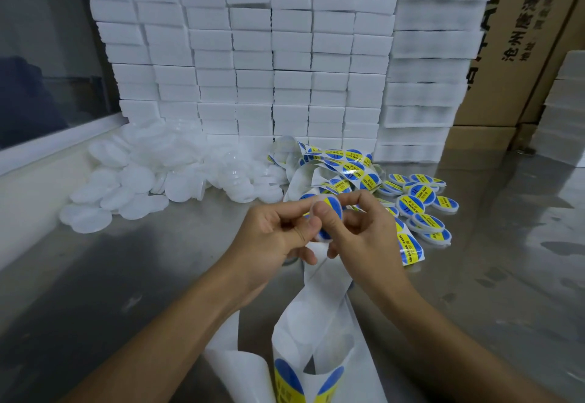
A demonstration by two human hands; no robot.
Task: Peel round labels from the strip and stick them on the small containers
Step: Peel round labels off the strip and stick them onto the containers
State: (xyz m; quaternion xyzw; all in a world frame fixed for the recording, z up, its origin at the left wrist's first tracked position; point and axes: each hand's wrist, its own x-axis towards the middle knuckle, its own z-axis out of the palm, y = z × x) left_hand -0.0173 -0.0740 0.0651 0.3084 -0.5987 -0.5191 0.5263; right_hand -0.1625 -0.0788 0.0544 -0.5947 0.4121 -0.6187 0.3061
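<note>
Over the shiny counter point(126, 276), the left hand point(278, 234) and the right hand point(364, 228) both pinch one small container point(327, 212) with a blue label on it, while the strip point(316, 314) hangs down below them.

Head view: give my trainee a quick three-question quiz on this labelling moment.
1. True or false: the labelled containers lie to the right of the hands.
2. Which colours does the round label pinched between the left hand and right hand show? A) red and white B) blue and yellow C) green and black
3. Fill in: the unlabelled containers are piled in front of stacked white ______.

Key: 1 true; 2 B; 3 blocks.
</note>
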